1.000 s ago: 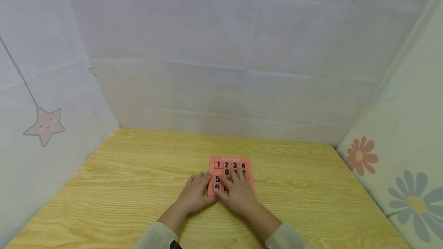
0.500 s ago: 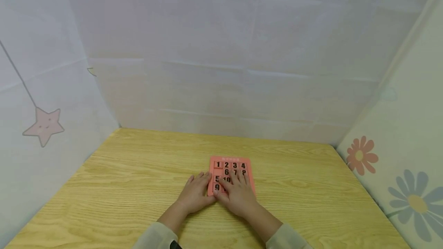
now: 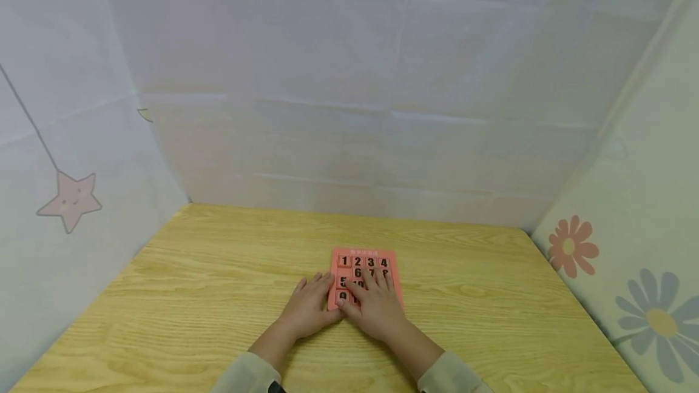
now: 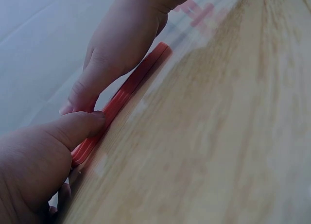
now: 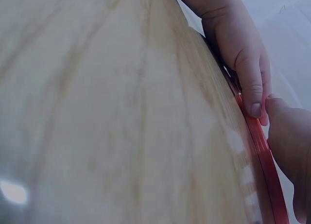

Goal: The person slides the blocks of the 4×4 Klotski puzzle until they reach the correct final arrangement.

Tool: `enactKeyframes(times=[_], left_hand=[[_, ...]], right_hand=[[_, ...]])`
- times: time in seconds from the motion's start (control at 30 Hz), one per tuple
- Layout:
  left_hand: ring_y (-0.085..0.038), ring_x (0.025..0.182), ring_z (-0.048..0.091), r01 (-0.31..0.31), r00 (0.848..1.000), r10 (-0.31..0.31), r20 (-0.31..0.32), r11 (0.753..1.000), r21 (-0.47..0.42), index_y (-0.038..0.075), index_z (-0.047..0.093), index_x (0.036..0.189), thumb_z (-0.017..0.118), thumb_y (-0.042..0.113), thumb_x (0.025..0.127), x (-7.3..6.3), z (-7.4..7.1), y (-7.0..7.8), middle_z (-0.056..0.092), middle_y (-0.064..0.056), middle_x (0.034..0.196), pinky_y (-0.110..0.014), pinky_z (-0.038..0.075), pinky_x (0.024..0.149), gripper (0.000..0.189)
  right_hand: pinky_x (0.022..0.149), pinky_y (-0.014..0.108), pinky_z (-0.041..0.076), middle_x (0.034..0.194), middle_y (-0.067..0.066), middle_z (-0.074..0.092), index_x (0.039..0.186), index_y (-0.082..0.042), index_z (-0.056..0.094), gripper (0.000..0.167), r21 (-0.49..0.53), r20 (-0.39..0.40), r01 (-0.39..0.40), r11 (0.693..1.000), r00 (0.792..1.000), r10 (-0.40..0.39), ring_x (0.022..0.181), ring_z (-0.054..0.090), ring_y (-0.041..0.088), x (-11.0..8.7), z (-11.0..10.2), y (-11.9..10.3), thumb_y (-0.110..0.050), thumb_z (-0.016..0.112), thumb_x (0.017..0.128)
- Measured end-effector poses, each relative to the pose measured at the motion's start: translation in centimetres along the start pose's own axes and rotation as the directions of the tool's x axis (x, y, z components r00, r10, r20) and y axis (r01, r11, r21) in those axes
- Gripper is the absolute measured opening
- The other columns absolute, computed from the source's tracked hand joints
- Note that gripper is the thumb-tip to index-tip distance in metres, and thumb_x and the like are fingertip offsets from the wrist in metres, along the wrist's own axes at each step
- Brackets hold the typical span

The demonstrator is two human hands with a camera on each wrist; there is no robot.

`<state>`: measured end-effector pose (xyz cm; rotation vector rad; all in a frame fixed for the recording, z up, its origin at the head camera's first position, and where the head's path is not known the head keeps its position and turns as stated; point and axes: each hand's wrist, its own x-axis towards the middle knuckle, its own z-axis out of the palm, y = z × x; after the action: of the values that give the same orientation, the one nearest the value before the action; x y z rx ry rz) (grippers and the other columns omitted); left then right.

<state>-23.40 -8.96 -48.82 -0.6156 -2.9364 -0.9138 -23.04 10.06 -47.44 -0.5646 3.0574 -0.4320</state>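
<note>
A pink-red sliding number puzzle [image 3: 364, 253] lies flat on the table, its black-numbered tiles facing up. The second row's leftmost slot holds no tile. My left hand [image 3: 307, 308] grips the near left corner, fingers along the left side and thumb against the near edge. Over the lower right tiles lies my right hand [image 3: 378, 308], fingers extended and touching the face; it hides several tiles. The left wrist view shows the left thumb [image 4: 80, 127] on the puzzle's red rim [image 4: 131, 83]. In the right wrist view, the right hand [image 5: 291, 141] is beside the left hand [image 5: 243, 49].
The wood-grain table [image 3: 218, 265] stretches around the puzzle on all sides. A pale cloth backdrop [image 3: 327, 108] rises behind it, with a printed star [image 3: 70, 199] on the left side and printed flowers [image 3: 569, 246] on the right.
Both hands stay nearly in place. The right fingers shifted slightly, and the 10 tile by them shows more than a second ago.
</note>
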Motion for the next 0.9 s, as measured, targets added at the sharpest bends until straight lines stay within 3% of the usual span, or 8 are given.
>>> enactKeyframes(times=[0.9], left_hand=[[-0.039, 0.144, 0.034, -0.002, 1.0, 0.002, 0.005, 1.0, -0.022, -0.002, 0.045, 0.144, 0.069, 0.055, 0.084, 0.0, 0.0, -0.1, 0.046, -0.018, 0.15, -0.061, 0.019, 0.119, 0.086]], right_hand=[[0.121, 0.062, 0.012, 0.161, 0.016, 0.027, 0.145, -0.026, 0.051, 0.062, -0.017, -0.024, -0.027, 0.999, 0.999, 0.026, 0.151, 0.014, 0.042, 1.3, 0.1, 0.1, -0.064, 0.035, 0.098]])
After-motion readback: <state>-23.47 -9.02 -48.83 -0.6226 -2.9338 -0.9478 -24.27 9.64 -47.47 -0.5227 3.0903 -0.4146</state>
